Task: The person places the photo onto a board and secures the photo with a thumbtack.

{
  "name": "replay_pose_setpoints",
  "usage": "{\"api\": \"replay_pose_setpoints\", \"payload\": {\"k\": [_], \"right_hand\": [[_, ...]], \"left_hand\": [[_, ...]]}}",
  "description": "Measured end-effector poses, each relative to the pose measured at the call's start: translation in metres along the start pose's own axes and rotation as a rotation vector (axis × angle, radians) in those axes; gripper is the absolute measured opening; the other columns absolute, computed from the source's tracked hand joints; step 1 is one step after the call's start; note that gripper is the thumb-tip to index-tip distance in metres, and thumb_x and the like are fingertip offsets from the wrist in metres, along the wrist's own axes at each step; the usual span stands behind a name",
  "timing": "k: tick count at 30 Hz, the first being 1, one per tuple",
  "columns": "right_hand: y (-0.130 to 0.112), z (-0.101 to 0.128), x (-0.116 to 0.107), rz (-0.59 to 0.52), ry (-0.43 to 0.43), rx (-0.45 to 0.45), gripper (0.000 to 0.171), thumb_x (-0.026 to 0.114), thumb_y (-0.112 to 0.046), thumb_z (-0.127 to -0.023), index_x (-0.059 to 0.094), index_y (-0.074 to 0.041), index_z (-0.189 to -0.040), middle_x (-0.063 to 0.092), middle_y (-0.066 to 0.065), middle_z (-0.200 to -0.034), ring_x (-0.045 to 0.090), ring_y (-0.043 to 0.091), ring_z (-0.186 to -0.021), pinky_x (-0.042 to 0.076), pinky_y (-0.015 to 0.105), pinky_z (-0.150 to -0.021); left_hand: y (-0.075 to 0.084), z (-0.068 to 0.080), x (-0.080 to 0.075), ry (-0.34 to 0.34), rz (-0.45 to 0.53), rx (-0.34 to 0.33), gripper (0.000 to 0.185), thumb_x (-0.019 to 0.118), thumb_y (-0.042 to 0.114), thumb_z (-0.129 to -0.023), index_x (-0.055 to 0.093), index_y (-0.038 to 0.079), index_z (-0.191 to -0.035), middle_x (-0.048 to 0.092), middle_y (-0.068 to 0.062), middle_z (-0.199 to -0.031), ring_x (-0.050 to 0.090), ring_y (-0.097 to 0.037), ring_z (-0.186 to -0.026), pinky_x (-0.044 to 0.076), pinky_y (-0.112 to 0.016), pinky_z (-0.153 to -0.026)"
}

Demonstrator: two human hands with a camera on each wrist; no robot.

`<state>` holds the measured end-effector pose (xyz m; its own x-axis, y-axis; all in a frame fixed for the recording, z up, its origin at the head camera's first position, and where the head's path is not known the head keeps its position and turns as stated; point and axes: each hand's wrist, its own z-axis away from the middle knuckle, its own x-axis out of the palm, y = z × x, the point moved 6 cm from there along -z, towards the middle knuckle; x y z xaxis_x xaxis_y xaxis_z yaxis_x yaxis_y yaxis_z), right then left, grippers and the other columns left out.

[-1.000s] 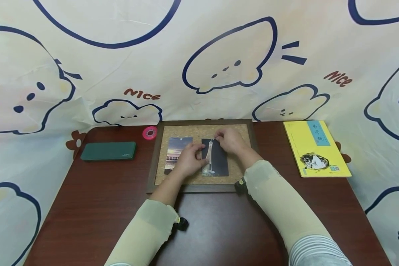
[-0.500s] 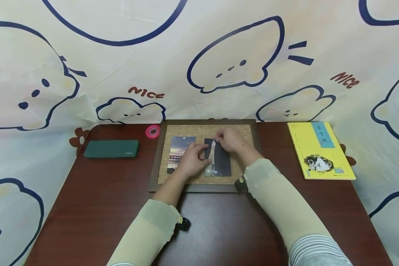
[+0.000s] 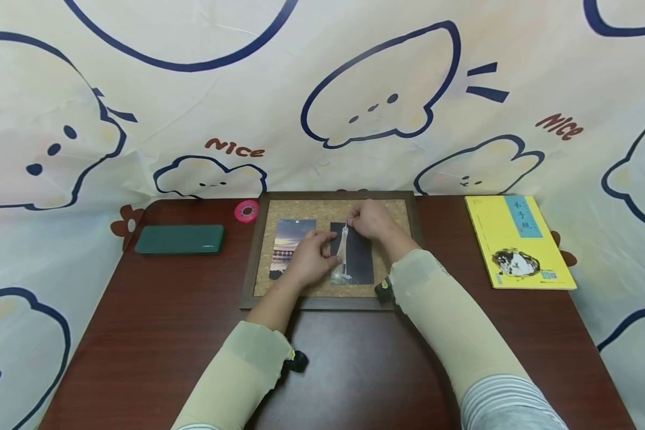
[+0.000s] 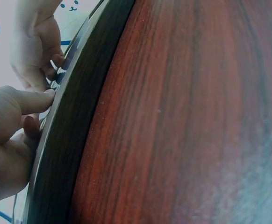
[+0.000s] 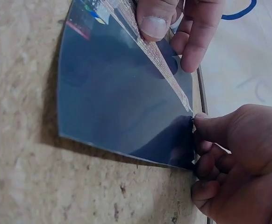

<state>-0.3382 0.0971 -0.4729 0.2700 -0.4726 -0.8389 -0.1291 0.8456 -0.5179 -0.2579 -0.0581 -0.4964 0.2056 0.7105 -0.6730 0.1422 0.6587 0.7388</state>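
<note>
Setting: dark red-brown wooden table (image 3: 140, 334) in front of a cream cloth backdrop (image 3: 193, 89) printed with blue-outlined cartoon blobs.
Tower photo (image 3: 355, 260): dark glossy print lying on the cork board (image 3: 387, 280), right of centre; the right wrist view shows it bowed up off the cork.
Right hand (image 3: 371, 221): at the photo's top edge, fingers curled, thumb and forefinger pinching something small against that edge; what it pinches is too small to tell.
Left hand (image 3: 309, 260): lies over the photo's left side, fingertips (image 5: 153, 21) pressing the print down, fingers only slightly bent and gripping nothing.
Sunset photo (image 3: 287, 248): flat on the cork just left of the tower photo, its right part hidden under the left hand.
Around the board: pink tape roll (image 3: 246, 211) at the frame's far-left corner; green case (image 3: 180, 239) well to the left; yellow book (image 3: 518, 242) well to the right.
Hard to see: the left wrist view shows mostly the frame's edge and table grain.
</note>
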Motion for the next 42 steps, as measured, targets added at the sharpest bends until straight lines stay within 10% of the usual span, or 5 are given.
{"api": "replay_pose_setpoints", "payload": {"k": [9, 15, 22, 42], "right_hand": [[-0.002, -0.004, 0.000, 0.071, -0.015, 0.028, 0.015, 0.061, -0.025, -0.093, 0.071, -0.016, -0.087, 0.068, 0.000, -0.083, 0.060, 0.018, -0.075, 0.048, 0.032, -0.070], [0.009, 0.000, -0.001, -0.067, -0.008, -0.048, 0.009, 0.060, -0.018, -0.094, 0.068, -0.016, -0.097, 0.064, 0.001, -0.087, 0.058, 0.018, -0.079, 0.048, 0.032, -0.069], [0.014, 0.018, -0.004, 0.049, 0.036, -0.213, 0.022, 0.061, -0.017, -0.095, 0.069, -0.018, -0.115, 0.065, 0.001, -0.114, 0.056, 0.021, -0.111, 0.042, 0.041, -0.098], [0.001, 0.023, 0.003, 0.118, -0.073, -0.113, 0.032, 0.062, -0.025, -0.094, 0.066, -0.022, -0.125, 0.055, 0.008, -0.129, 0.051, 0.027, -0.118, 0.043, 0.045, -0.096]], "left_hand": [[0.003, 0.001, 0.000, -0.005, -0.001, -0.010, 0.059, 0.078, 0.027, -0.081, 0.057, 0.015, -0.135, 0.049, -0.001, -0.115, 0.053, -0.013, -0.073, 0.045, -0.031, -0.067], [0.004, 0.000, 0.002, -0.005, 0.002, -0.016, 0.060, 0.078, 0.027, -0.081, 0.056, 0.016, -0.135, 0.049, 0.000, -0.112, 0.053, -0.013, -0.073, 0.045, -0.031, -0.066], [0.003, 0.000, 0.001, 0.002, -0.023, -0.017, 0.061, 0.078, 0.030, -0.081, 0.055, 0.017, -0.136, 0.048, 0.000, -0.115, 0.053, -0.013, -0.074, 0.044, -0.031, -0.066], [0.004, 0.001, -0.001, -0.002, -0.035, -0.026, 0.062, 0.078, 0.030, -0.082, 0.054, 0.015, -0.138, 0.048, -0.001, -0.117, 0.052, -0.015, -0.076, 0.044, -0.032, -0.069]]}}
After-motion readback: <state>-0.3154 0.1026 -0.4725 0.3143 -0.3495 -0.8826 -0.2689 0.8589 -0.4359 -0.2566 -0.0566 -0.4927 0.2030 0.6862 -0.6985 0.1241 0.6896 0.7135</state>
